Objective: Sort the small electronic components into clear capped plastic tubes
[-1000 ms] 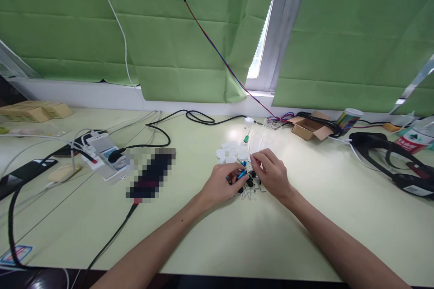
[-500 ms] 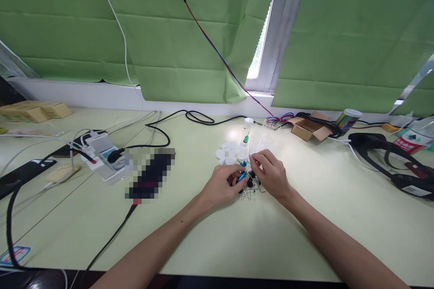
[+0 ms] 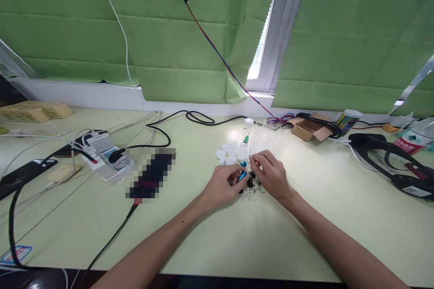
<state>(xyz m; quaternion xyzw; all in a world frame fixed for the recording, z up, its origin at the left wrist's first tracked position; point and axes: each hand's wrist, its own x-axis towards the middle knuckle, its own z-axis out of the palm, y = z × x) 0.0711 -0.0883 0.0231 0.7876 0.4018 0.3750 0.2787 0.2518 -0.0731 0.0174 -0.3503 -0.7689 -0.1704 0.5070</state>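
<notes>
My left hand [image 3: 226, 179] is closed in a pinch, with a small bright blue cylindrical piece [image 3: 242, 175] between thumb and index finger. My right hand [image 3: 270, 172] faces it, fingertips pressed together on a thin pale rod [image 3: 248, 160] that slants down toward the blue piece. Whether the rod enters the piece cannot be made out. Below both hands lies a pile of small black parts [image 3: 250, 183] and thin metal pins [image 3: 249, 196], partly covered by the fingers. Another blue part [image 3: 243, 164] sits just beyond the left fingertips.
Several white round caps [image 3: 231, 160] and clear containers [image 3: 267, 141] stand behind my hands, near a green-tipped piece [image 3: 246, 139]. An open cardboard box [image 3: 307, 130] is farther back. Black goggles [image 3: 389, 162] rest at right; a power strip [image 3: 103, 156] and a pixelated dark device [image 3: 152, 176] at left.
Both hands keep nearly the same place and grip. The whole view has shifted very slightly.
</notes>
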